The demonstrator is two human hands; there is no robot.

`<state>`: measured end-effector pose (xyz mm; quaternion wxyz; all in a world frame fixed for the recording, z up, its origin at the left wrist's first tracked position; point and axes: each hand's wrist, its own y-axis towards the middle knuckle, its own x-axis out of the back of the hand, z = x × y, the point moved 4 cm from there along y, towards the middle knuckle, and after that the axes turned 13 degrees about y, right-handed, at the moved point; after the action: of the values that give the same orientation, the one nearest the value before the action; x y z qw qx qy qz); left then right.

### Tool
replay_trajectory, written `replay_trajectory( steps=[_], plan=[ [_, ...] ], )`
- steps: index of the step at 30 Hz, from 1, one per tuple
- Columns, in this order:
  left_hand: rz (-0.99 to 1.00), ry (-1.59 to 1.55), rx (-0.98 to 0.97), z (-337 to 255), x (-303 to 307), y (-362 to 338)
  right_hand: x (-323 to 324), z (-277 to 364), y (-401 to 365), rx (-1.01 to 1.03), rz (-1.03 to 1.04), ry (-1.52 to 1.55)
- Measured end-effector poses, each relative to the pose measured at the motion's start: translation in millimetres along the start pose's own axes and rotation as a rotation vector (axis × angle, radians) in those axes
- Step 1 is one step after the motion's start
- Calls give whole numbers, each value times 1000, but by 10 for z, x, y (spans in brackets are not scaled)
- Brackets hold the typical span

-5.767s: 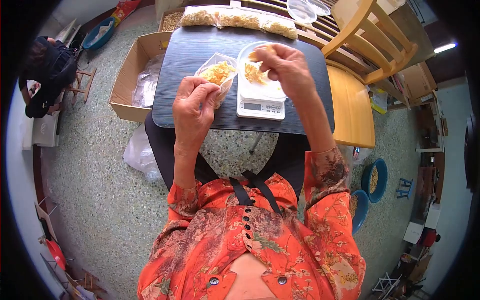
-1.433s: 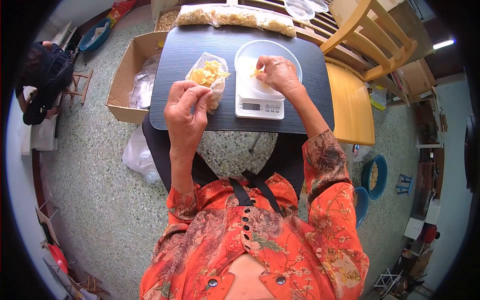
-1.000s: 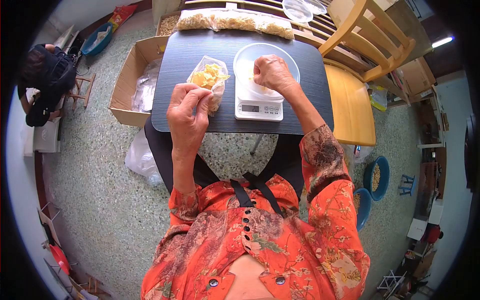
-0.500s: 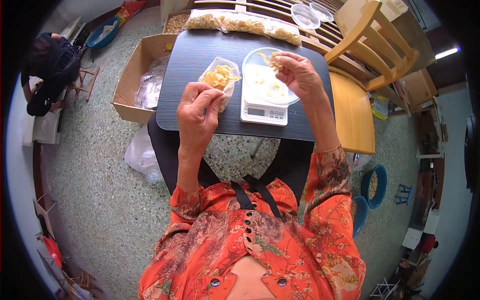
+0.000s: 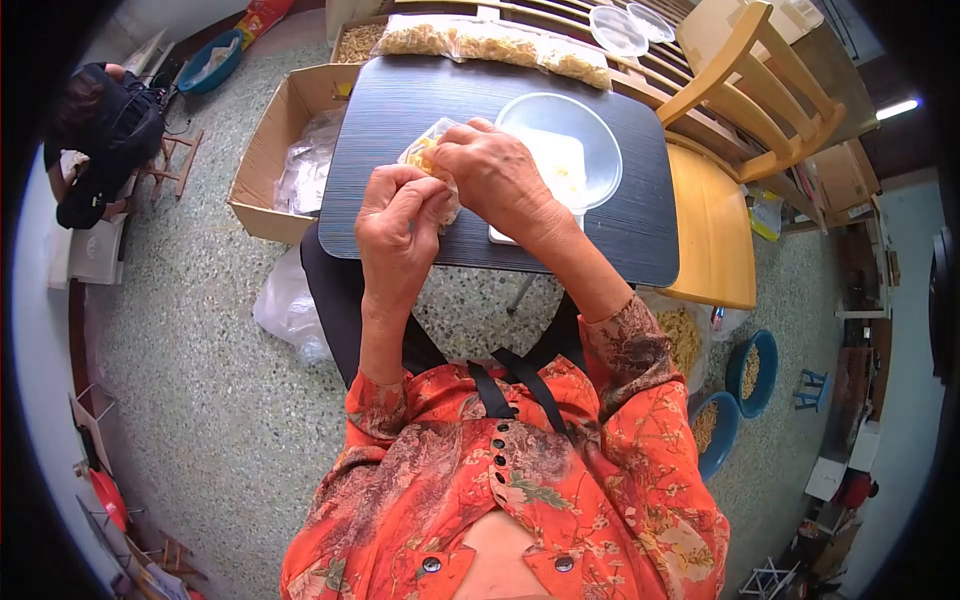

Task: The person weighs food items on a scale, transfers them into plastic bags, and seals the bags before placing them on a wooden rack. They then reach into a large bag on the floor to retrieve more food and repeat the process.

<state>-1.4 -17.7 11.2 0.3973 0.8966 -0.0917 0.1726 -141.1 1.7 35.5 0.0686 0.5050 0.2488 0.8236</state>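
Observation:
My left hand [image 5: 400, 222] pinches the rim of a small clear plastic bag [image 5: 448, 214] above the table. Inside its mouth show yellow dried pieces [image 5: 421, 150], thin and crinkled. My right hand [image 5: 492, 178] is at the bag's opening, fingers closed together over the yellow pieces; the fingertips are partly hidden. To the right, a clear round plastic bowl [image 5: 604, 170] with a few pale yellow bits in it rests on a white kitchen scale [image 5: 500, 237]. My right wrist and forearm cover most of the scale's front.
Long bags of dried pieces [image 5: 490, 44] lie along the dark table's [image 5: 375, 105] far edge. A cardboard box [image 5: 262, 165] with plastic packaging stands left, a wooden chair [image 5: 710, 225] right. Blue tubs [image 5: 768, 372] sit on the floor. Another person [image 5: 105, 135] sits far left.
My right hand has moved left from above the bowl to the bag's mouth, carrying dried pieces. My left hand keeps its hold on the bag. The view has shifted slightly.

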Motion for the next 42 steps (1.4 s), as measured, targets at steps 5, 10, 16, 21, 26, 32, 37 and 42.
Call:
replay_trajectory(
  steps=[5,10,16,21,26,32,37,42],
  plan=[
    [7,18,-36,-11,-11,10,-27,30,32,-7,-34,-141],
    [2,56,-5,60,40,13,244,-200,-26,49,-210,297],
    [13,42,-7,47,11,10,776,-736,-390,-522,372,-246],
    [20,56,-28,10,-26,20,728,-919,-491,-673,546,-225],
    [24,78,-25,11,-7,33,569,-1064,-547,-692,605,-217],
    [24,78,-43,20,-38,22,432,-1181,-581,-627,515,-241],
    [23,87,-34,28,-48,26,412,-1126,-481,-618,316,-104],
    [22,83,-37,61,-24,15,419,-1286,-542,-600,168,55]
  ],
)
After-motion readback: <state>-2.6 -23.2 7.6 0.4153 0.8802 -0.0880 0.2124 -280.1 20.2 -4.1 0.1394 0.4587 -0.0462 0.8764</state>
